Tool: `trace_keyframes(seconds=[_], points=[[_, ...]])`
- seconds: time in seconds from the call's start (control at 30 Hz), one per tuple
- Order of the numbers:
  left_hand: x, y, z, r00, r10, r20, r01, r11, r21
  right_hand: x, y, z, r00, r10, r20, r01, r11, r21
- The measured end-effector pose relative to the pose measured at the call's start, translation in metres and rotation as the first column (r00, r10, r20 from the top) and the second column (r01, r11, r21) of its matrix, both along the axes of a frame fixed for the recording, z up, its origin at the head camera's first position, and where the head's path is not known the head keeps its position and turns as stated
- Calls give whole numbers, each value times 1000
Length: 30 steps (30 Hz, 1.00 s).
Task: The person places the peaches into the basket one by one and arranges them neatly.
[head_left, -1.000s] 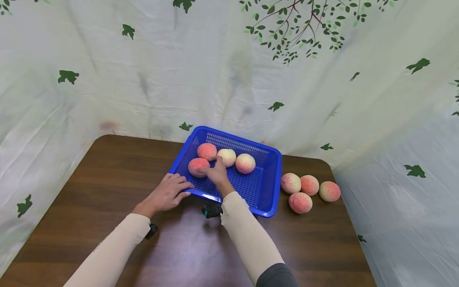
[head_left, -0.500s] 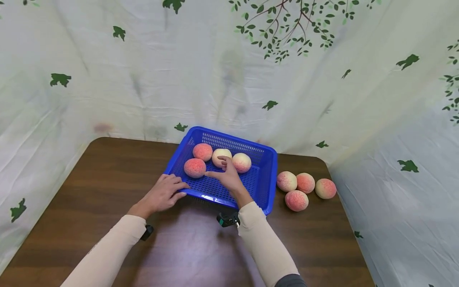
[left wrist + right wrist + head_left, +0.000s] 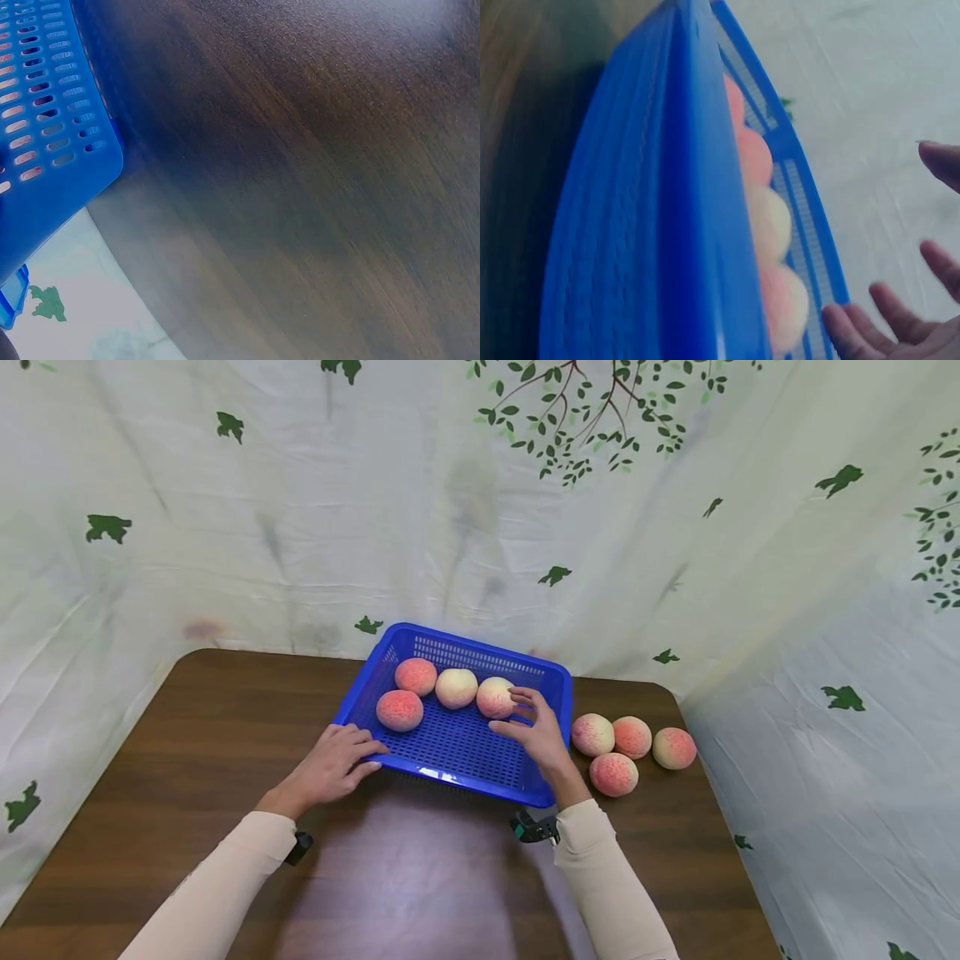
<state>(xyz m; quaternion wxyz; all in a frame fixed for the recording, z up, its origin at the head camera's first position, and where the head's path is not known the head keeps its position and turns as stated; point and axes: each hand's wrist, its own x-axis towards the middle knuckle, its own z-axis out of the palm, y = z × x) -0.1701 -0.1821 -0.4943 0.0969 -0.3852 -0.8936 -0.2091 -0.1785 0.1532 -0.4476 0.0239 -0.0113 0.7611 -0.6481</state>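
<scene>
Four peaches (image 3: 457,688) lie in the basket (image 3: 465,750) between the hands; left hand (image 3: 330,766) rests on rim, grip indeterminable; right hand (image 3: 542,739) spread, empty, beside the nearest peach (image 3: 492,698)

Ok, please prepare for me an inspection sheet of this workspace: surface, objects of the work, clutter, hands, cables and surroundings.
Surface: brown wood-grain table, with a bright reflection at the near side.
Job's things: blue basket holding four peaches; four other peaches on the table, to its right.
Clutter: nothing seen.
Left hand: on the basket's near left corner; firmness of hold unclear.
Right hand: fingers spread, beside the basket's rightmost peach; contact unclear.
Cables: nothing seen.
Surroundings: pale cloth backdrop with printed green leaves and branches.
</scene>
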Motion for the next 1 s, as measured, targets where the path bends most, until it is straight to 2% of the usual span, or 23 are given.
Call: trace_keyframes(seconds=[0.2, 0.53, 0.83, 1.0], points=[[1, -1, 0, 1000, 17, 21, -16, 1000, -15, 8, 36, -1, 999, -22, -32, 20, 999, -50], [0, 0, -2, 1000, 11, 4, -11, 1000, -6, 24, 92, -12, 974, -189, -120, 174, 976, -129], [0, 1, -2, 1000, 10, 11, -10, 1000, -9, 42, 139, -35, 946, -316, -67, 314, 949, -32], [0, 0, 0, 1000, 13, 17, -13, 1000, -14, 53, 155, -51, 943, -327, -56, 331, 942, 59]])
